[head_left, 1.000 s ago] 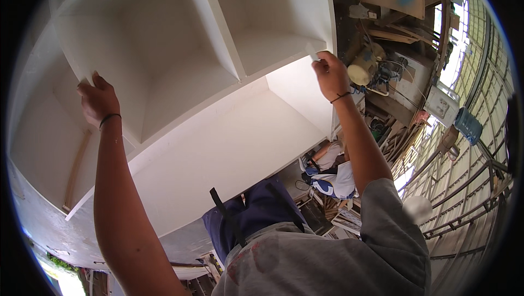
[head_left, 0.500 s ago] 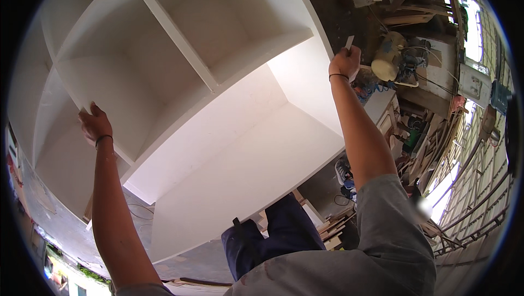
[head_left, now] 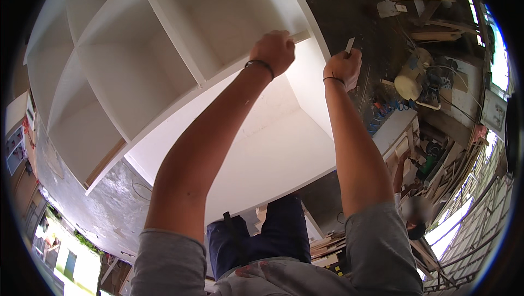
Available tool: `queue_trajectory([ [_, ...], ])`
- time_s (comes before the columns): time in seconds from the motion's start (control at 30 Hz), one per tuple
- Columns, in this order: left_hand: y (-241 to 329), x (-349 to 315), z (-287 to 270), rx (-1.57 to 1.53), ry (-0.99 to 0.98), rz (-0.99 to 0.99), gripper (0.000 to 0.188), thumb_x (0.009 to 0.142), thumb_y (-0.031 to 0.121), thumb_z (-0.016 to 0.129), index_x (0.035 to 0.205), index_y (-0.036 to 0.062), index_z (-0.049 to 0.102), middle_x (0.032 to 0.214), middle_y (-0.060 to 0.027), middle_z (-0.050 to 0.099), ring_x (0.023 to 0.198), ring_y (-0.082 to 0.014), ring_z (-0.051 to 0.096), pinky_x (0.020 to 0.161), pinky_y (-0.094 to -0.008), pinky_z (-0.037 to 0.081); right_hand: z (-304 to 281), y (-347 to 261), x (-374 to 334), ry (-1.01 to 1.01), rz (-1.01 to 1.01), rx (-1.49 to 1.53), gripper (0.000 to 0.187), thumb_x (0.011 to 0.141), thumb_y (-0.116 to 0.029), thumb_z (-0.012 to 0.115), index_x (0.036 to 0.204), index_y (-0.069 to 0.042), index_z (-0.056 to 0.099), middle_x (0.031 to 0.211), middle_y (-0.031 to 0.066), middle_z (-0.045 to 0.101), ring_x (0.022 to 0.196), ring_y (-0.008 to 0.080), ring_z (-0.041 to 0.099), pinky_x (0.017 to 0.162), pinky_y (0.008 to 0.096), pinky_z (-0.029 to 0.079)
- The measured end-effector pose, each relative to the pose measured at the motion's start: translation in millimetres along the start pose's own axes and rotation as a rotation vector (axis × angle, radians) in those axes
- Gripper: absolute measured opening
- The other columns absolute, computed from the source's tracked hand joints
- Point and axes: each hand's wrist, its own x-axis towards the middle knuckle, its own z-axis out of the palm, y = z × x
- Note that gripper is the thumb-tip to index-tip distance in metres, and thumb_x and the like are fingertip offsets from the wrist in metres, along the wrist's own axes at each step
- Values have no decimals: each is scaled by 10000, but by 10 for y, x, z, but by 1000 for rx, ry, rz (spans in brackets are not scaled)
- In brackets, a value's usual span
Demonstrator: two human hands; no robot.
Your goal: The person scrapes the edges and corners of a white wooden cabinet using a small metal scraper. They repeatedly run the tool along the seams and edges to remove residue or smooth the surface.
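A large white shelving unit (head_left: 158, 99) with square compartments leans out in front of me. My left hand (head_left: 275, 53) is at the front edge of a shelf board near the unit's right side, its fingers curled closed. Whatever those fingers hold, if anything, is hidden. Close by, just outside the right side panel (head_left: 312, 72), my right hand (head_left: 343, 69) is closed around a thin, flat, pale strip (head_left: 350, 45) that sticks up above the fist. Whether the strip is a blade or a scraper cannot be made out.
Beyond the right panel stands a beige tank compressor (head_left: 410, 80) with a blue coiled hose (head_left: 382, 116). Wood offcuts (head_left: 436, 159) are piled farther right. Another person's arm (head_left: 399, 173) shows at the lower right. Grey floor (head_left: 112, 208) lies to the left.
My left hand has left the divider at the far left and crossed to the shelf edge near my right hand. The right hand still holds the strip. My view has shifted somewhat.
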Motion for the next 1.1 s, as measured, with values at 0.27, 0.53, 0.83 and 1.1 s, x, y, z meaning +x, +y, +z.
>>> queue_trajectory([
  [0.27,301,162,161,-204,279,-135,215,861,257,527,904,106,674,1005,-83,639,966,-280,604,818,-409,489,-34,-31,25,-135,43,61,279,920,-261,406,1124,-140,554,1138,76,614,1025,301,611,828,476,469],
  [0.53,423,200,351,-107,415,-235,243,830,194,504,977,83,664,1027,-122,625,1034,-322,559,928,-468,406,-56,-29,38,-246,59,94,283,925,-260,389,1120,-124,543,1141,71,606,1016,303,606,837,453,467],
  [0.83,1229,142,268,-628,569,-451,452,850,239,576,1195,-50,536,1162,-258,590,1157,-373,543,968,-402,421,-69,1,74,-298,32,109,287,941,-265,381,1125,-114,540,1144,81,592,1024,298,601,808,458,493],
  [1.1,336,-440,65,-379,823,-219,373,838,210,641,1114,-15,530,1037,-187,608,994,-341,575,866,-445,458,-77,-11,41,-257,40,86,300,959,-286,368,1154,-126,532,1174,50,588,1025,293,608,821,448,498],
])
